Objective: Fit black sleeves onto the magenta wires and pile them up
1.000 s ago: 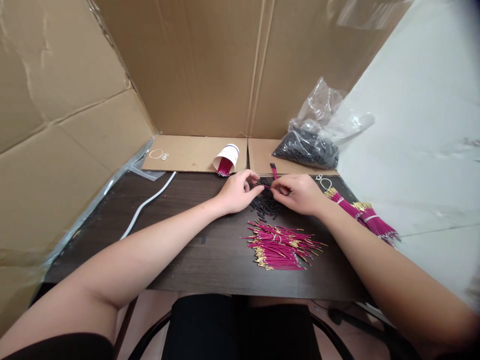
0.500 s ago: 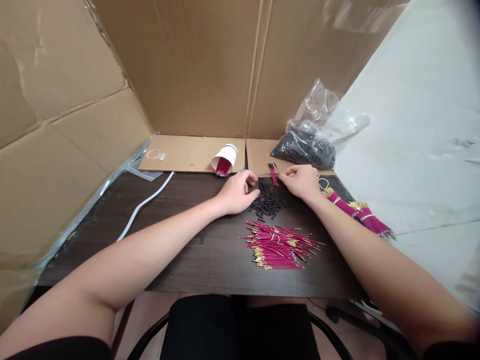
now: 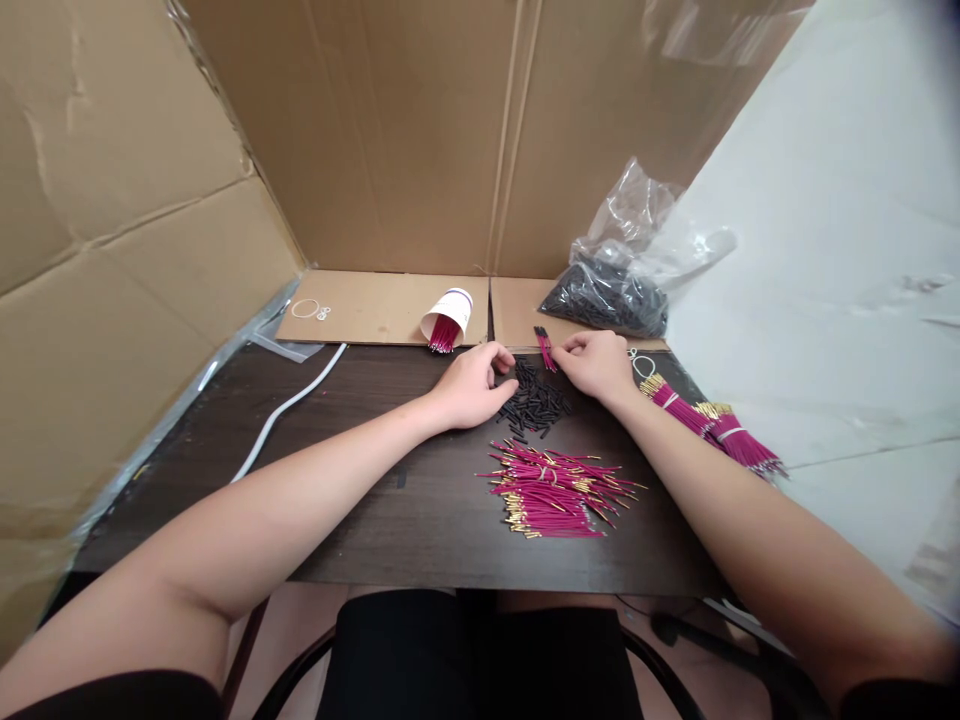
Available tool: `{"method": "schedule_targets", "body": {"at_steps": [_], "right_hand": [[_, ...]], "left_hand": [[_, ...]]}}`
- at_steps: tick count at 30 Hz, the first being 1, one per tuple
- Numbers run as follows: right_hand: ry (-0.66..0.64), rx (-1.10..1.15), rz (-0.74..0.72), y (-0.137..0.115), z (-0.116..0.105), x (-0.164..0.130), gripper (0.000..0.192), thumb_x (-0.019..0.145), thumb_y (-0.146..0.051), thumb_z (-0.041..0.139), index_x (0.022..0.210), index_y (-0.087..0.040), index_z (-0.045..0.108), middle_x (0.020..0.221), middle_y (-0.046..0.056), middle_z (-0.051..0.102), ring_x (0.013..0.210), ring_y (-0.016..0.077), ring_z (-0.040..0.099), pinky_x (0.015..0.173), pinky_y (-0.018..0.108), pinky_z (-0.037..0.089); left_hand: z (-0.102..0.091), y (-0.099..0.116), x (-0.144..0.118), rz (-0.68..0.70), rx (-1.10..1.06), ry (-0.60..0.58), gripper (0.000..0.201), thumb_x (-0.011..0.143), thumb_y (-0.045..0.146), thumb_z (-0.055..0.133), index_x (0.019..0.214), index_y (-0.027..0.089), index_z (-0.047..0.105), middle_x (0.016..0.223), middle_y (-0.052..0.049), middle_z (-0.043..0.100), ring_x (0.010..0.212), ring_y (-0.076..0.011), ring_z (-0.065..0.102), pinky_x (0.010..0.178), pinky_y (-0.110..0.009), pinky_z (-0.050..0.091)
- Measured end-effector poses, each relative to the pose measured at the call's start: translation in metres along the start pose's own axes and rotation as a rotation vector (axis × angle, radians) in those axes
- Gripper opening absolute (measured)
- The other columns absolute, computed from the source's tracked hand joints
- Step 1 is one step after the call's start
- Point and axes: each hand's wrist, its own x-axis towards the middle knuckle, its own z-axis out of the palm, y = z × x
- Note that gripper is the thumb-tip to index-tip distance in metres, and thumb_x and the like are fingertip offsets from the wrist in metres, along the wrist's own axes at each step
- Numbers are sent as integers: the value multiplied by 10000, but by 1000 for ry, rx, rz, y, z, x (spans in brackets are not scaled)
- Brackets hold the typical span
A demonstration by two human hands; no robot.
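My left hand (image 3: pixel 471 385) rests on the dark table (image 3: pixel 360 470) with fingers curled at the left edge of a pile of short black tubes (image 3: pixel 538 402); what its fingertips hold is hidden. My right hand (image 3: pixel 598 365) lies right of that pile, thumb and forefinger pinched on a pink wire at a small group of pink wires with black tips (image 3: pixel 544 347). A loose heap of pink wires with gold ends (image 3: pixel 555 490) lies nearer to me, between my forearms.
A tipped paper cup with pink wires (image 3: pixel 448 318) lies on a cardboard flap behind my left hand. A plastic bag of black tubes (image 3: pixel 611 295) is at the back right, banded pink wire bundles (image 3: pixel 712 425) at the right. A white cord (image 3: pixel 289 410) and rubber bands (image 3: pixel 313 310) lie left. Cardboard walls surround the table.
My hands were together over the black tubes holding one wire. The right hand then moved back to the small group of wires; the left hand stayed by the tubes.
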Motion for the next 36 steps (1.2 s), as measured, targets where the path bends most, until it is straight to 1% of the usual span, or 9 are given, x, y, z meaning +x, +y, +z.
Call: {"method": "schedule_targets", "body": {"at_steps": [8,13,17,20,22,24,27,31,36], "right_hand": [[-19,45,-63,3,-1,-2,226,923,-375,713,894,-211,865,793,51,789,764,229,703,781,344,492],[-73,82,-253,0,-16,-12,230,912,-386,676,846,-191,778,579,-12,584,584,175,513,694,326,412],[-208,77,-478,-6,-24,-25,277,941,-425,647,976,-191,791,553,-46,498,544,156,422,675,317,364],[-248,60,-546,-9,-21,-31,325,980,-431,632,1088,-188,820,575,-38,523,563,159,439,690,318,363],[-250,71,-557,-10,-15,-32,361,1004,-434,627,1159,-182,833,593,-28,548,582,165,458,697,324,371],[-248,87,-561,-9,-11,-32,376,1019,-443,623,1175,-183,845,605,-21,563,590,168,465,698,332,375],[-241,107,-569,-9,-8,-31,342,1025,-451,630,1071,-193,850,608,-17,560,591,165,464,693,337,373],[-243,123,-609,-10,-9,-33,292,1034,-425,633,958,-196,797,656,-7,575,632,166,488,715,336,387],[-235,158,-646,-12,-11,-37,235,1053,-385,607,960,-209,731,702,-2,571,669,175,514,724,334,401]], "left_hand": [[0,-1,-1,14,29,1,214,929,201,775,1121,165,688,1081,-69,754,762,-152,585,790,-357,499],[-3,0,-1,49,62,-6,199,934,171,752,1131,148,735,1065,-74,732,784,-159,591,845,-376,528],[-4,0,-4,116,80,-50,339,993,235,722,1325,176,756,1285,-116,707,874,-180,635,916,-410,572],[-3,0,-5,150,86,-70,444,1026,294,716,1458,191,715,1503,-150,625,1120,-243,685,1026,-437,576],[-2,0,-6,141,86,-75,490,1020,297,726,1496,185,692,1535,-156,607,1132,-249,684,1040,-438,575],[-2,0,-5,111,74,-69,496,1014,298,731,1493,174,689,1488,-150,632,984,-210,668,981,-423,585],[-2,1,-3,91,69,-51,414,1016,285,725,1407,147,729,1330,-127,685,835,-168,596,908,-397,569],[-3,1,-2,93,78,-47,290,1019,258,726,1273,129,782,1151,-99,709,813,-167,582,883,-384,541],[-3,0,-1,107,59,-37,216,1005,252,747,1181,148,816,1131,-93,727,793,-159,572,860,-367,533]]}}
